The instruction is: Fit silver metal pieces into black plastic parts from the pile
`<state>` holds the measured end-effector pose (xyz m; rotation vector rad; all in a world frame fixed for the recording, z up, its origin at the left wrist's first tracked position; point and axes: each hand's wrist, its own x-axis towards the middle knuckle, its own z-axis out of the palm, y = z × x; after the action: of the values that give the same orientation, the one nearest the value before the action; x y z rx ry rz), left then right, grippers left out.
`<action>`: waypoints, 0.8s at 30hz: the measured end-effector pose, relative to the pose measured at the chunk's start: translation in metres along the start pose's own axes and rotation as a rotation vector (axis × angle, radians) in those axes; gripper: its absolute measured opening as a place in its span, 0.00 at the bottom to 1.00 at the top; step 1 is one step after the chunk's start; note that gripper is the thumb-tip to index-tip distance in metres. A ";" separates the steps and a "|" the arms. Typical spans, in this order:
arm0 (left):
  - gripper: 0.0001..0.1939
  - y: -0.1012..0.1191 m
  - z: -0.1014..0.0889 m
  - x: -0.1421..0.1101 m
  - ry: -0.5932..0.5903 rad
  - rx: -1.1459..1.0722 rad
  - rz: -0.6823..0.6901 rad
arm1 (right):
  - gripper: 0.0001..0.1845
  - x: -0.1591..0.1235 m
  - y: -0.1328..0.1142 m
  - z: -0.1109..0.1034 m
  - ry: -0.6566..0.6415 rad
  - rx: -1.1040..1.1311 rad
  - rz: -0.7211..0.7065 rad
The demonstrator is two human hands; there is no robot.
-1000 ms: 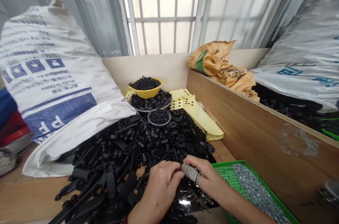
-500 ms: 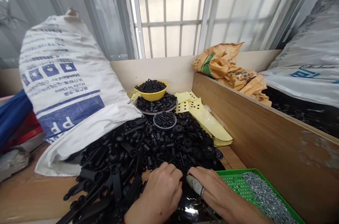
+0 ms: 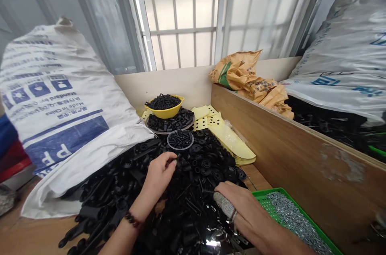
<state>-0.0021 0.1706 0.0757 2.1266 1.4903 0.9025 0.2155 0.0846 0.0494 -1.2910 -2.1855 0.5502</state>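
My left hand [image 3: 161,172] is over the heap of black plastic parts [image 3: 193,206], just in front of a small clear bowl [image 3: 181,140] of short black pieces. Its thumb and fingertips are pinched together; whatever lies between them is too dark to name. A beaded bracelet [image 3: 132,220] circles that wrist. Lower and to the right, my right hand [image 3: 241,210] is closed with fingers curled over the near side of the heap. Grey wrapping [image 3: 224,206] covers its thumb. A dark piece seems to stick out at its fingertips, but its kind does not show.
Behind the heap stand a yellow bowl [image 3: 165,112] and a plate of black tubes [image 3: 171,121]. A green basket [image 3: 268,202] of metal screws lies right, beside a wooden partition [image 3: 289,146]. Yellow cards [image 3: 232,142] lie before it. A white sack [image 3: 69,98] leans at left.
My left hand has moved forward and left, away from my right hand, toward the small clear bowl. My right hand stays low over the heap. The view has shifted slightly right.
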 end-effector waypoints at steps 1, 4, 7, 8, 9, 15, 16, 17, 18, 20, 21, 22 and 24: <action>0.13 0.005 -0.002 -0.006 -0.007 -0.065 -0.026 | 0.11 0.001 -0.003 -0.003 0.029 -0.003 -0.026; 0.14 0.024 0.001 -0.028 -0.076 -0.461 -0.170 | 0.11 0.002 -0.011 -0.009 0.112 -0.063 -0.115; 0.15 0.041 0.010 -0.045 -0.151 -0.927 -0.374 | 0.12 0.002 -0.014 -0.009 0.176 -0.130 -0.188; 0.16 0.045 0.013 -0.049 -0.169 -1.004 -0.410 | 0.12 0.001 -0.015 -0.008 0.187 -0.143 -0.203; 0.16 0.048 0.016 -0.053 -0.190 -1.050 -0.431 | 0.12 0.000 -0.015 -0.007 0.192 -0.155 -0.216; 0.16 0.056 0.024 -0.069 -0.267 -0.998 -0.404 | 0.09 -0.010 -0.013 -0.002 0.157 -0.253 -0.255; 0.16 0.056 0.024 -0.072 -0.267 -0.983 -0.389 | 0.09 -0.012 -0.013 -0.001 0.155 -0.255 -0.248; 0.16 0.056 0.024 -0.074 -0.269 -0.974 -0.378 | 0.09 -0.014 -0.012 0.001 0.155 -0.255 -0.242; 0.16 0.055 0.023 -0.077 -0.269 -0.970 -0.373 | 0.09 -0.016 -0.012 0.002 0.155 -0.253 -0.240; 0.16 0.053 0.023 -0.082 -0.270 -0.980 -0.380 | 0.08 -0.020 -0.013 0.004 0.144 -0.223 -0.236; 0.16 0.053 0.024 -0.084 -0.271 -0.993 -0.390 | 0.08 -0.022 -0.013 0.005 0.123 -0.188 -0.228; 0.16 0.052 0.024 -0.085 -0.274 -1.007 -0.399 | 0.07 -0.024 -0.014 0.005 0.091 -0.141 -0.221; 0.15 0.049 0.025 -0.088 -0.275 -1.017 -0.401 | 0.08 -0.026 -0.016 0.004 0.015 -0.039 -0.210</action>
<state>0.0288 0.0718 0.0642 1.1049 0.9340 0.8877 0.2127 0.0539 0.0500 -1.0641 -2.2941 0.4157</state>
